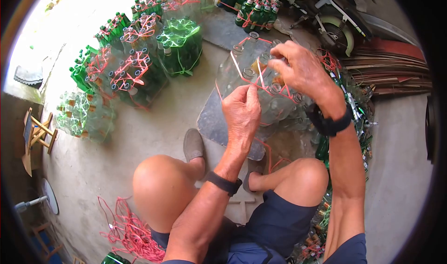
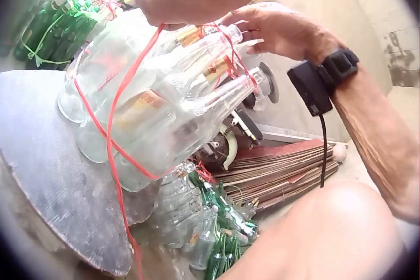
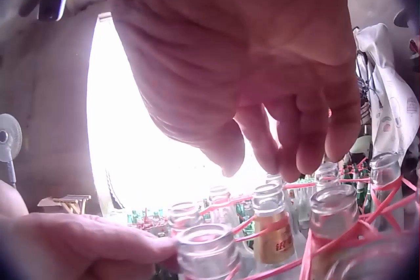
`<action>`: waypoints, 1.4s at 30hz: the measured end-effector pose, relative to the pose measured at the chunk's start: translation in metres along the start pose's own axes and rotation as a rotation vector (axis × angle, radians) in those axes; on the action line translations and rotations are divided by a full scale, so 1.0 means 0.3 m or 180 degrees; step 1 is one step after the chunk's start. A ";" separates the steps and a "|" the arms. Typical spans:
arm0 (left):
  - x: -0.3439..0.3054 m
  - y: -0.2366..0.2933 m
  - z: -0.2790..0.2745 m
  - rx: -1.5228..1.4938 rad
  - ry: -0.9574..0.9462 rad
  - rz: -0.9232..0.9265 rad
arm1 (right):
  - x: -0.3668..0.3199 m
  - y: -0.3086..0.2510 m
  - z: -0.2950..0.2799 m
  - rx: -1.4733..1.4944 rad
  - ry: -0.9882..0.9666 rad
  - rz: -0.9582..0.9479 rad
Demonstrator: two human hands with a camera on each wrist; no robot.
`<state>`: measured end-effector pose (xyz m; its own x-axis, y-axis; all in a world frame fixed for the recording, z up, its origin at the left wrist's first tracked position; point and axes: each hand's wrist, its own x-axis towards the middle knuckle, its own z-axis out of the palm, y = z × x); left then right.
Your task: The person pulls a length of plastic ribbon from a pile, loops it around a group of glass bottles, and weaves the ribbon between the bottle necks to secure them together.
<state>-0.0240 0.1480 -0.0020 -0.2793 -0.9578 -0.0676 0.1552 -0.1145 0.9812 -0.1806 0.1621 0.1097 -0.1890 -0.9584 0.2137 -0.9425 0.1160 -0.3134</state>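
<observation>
A cluster of clear glass bottles [image 2: 154, 106], some with gold neck labels, stands on a grey board [image 1: 215, 122] before me. Red plastic string [image 2: 110, 137] runs around the bottles and crosses between their necks. My left hand [image 1: 241, 113] pinches the string between thumb and forefinger beside a near bottle neck [image 3: 209, 254]. From that hand, a length hangs down past the board's edge in the left wrist view. Over the far right necks hovers my right hand [image 1: 305, 73], its fingers loosely bent with nothing between them in the right wrist view.
Tied bundles of green and clear bottles [image 1: 179, 45] stand at the left and back. Loose bottles lie along the right, near stacked flat sheets [image 1: 391, 68] and a wheeled machine [image 1: 335, 29]. Tangled red string [image 1: 130, 231] lies on the floor by my left knee.
</observation>
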 end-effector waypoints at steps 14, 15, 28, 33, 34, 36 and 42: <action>0.081 0.027 -0.068 0.0840 -0.0293 0.0731 | -0.212 -0.069 0.181 -0.0835 0.1204 -0.0105; 0.082 0.031 -0.073 0.0885 -0.0332 0.0721 | -0.216 -0.071 0.176 -0.0666 0.1059 0.0042; 0.066 0.074 -0.127 0.1405 -0.0586 0.0845 | -0.215 0.025 0.146 -0.0342 0.0668 -0.0238; 0.006 0.083 -0.119 0.1459 -0.0675 0.0945 | -0.213 0.088 0.122 -0.0152 0.0512 -0.0344; -0.004 0.080 -0.118 0.1522 -0.0715 0.0983 | -0.214 0.098 0.120 -0.0062 0.0472 -0.0379; -0.025 0.078 -0.110 0.1562 -0.0722 0.1027 | -0.216 0.114 0.113 -0.0051 0.0493 -0.0426; -0.046 0.093 -0.098 0.1456 -0.0771 0.1120 | -0.215 0.105 0.135 0.0011 0.0686 -0.0506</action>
<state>0.0121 0.1502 0.0211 -0.5006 -0.8245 0.2638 -0.1293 0.3726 0.9189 -0.1868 0.2169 0.0486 -0.0934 -0.8869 0.4525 -0.9642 -0.0327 -0.2632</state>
